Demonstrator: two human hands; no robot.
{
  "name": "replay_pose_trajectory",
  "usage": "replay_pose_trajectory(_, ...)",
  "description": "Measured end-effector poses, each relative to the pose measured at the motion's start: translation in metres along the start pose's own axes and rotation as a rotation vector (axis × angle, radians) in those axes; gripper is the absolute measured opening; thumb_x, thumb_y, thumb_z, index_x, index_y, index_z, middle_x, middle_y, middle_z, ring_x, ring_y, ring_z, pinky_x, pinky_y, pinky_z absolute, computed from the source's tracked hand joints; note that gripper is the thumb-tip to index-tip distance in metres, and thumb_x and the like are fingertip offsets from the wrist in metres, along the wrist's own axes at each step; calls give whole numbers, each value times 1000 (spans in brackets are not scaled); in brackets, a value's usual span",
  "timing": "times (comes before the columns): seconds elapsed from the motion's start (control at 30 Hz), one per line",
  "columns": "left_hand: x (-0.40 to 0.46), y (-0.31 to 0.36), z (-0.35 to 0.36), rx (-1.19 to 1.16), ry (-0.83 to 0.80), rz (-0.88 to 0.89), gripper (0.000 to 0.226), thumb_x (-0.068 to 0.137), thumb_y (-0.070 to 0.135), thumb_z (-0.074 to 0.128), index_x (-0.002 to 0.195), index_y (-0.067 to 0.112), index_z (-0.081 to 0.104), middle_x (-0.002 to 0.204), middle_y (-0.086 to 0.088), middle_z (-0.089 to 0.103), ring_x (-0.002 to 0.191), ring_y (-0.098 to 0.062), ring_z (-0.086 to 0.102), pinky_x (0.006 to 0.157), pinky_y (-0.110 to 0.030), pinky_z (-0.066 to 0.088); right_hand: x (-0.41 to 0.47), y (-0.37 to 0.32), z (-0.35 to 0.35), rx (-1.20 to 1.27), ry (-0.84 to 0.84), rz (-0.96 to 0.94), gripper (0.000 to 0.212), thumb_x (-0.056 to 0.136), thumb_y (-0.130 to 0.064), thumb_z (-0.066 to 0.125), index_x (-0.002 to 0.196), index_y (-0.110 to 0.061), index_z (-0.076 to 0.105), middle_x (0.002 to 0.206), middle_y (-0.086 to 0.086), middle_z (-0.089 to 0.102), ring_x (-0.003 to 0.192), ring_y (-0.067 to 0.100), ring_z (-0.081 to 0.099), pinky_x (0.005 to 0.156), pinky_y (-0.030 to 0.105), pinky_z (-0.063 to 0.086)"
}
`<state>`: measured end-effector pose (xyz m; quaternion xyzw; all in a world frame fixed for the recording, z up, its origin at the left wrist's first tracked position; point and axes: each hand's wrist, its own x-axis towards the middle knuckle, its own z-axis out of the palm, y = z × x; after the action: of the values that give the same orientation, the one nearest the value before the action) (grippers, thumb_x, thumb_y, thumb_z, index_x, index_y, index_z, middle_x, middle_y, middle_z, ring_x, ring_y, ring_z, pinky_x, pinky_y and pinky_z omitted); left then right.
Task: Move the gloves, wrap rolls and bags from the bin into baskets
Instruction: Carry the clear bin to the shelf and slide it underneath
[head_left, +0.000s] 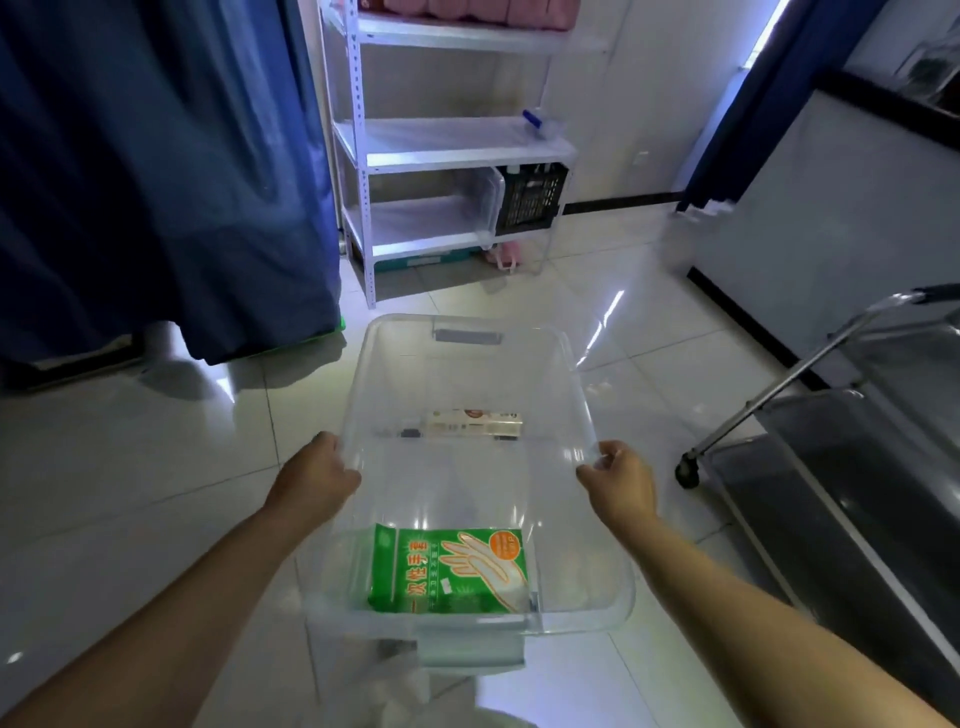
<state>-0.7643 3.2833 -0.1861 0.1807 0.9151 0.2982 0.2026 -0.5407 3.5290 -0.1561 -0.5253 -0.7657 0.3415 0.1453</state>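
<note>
The clear plastic bin (571, 395) is held out in front of the person, above the tiled floor (130, 467), carried lengthwise with its far end pointing toward the white shelving unit (363, 156). Inside it, a green pack of disposable gloves (449, 569) lies flat at the near end, and a pale boxed wrap roll (472, 423) lies crosswise near the middle; no bags can be made out. The two items sit well apart.

The left hand (314, 480) has its grip closed over the bin's left rim, fingers curled round the edge, and the right hand (618, 480) holds the right rim the same way. Taking the two long sides at matching points probably keeps the bin level so the contents do not slide.

Ahead, a black slatted crate (530, 197) and a clear container (480, 200) stand on the lower shelf; these may be the baskets meant to receive the goods, so the bin is likely being brought close for unloading. A blue curtain (156, 182) hangs at the left, and a metal trolley (857, 441) stands at the right.
</note>
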Motion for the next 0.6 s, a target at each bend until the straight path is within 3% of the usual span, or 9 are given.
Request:
replay_pose_trajectory(0.1,81,34,-7,-10,-36,8,24,73,19,61,91,16,46,72,3,52,66,-21,54,52,-24,40,72,-35,10,-19,13,25,32,75,-12,67,107,-7,62,78,4,61,66,19,55,53,21,33)
replay_pose_trajectory(0.2,155,73,-12,-14,-50,37,26,72,17,62,95,14,48,70,3,53,70,-25,55,55,-26,41,138,-61,14,-9,44,61,32,74,-13,66,105,-9,63,78,3,61,69,20,56,58,24,36)
replay_pose_trajectory(0.43,316,145,12,2,-71,55,39,74,19,63,111,12,51,74,4,55,73,-21,54,57,-26,34,303,-96,35,-20,45,93,30,74,-12,63,104,-11,62,71,1,60,63,16,55,51,24,38)
replay_pose_trajectory(0.6,428,191,30,-46,-91,-19,35,76,18,63,107,12,50,71,0,57,70,-26,58,59,-29,49,444,-124,65,-42,-10,65,38,73,-10,63,111,-6,62,92,13,68,80,25,59,66,24,38)
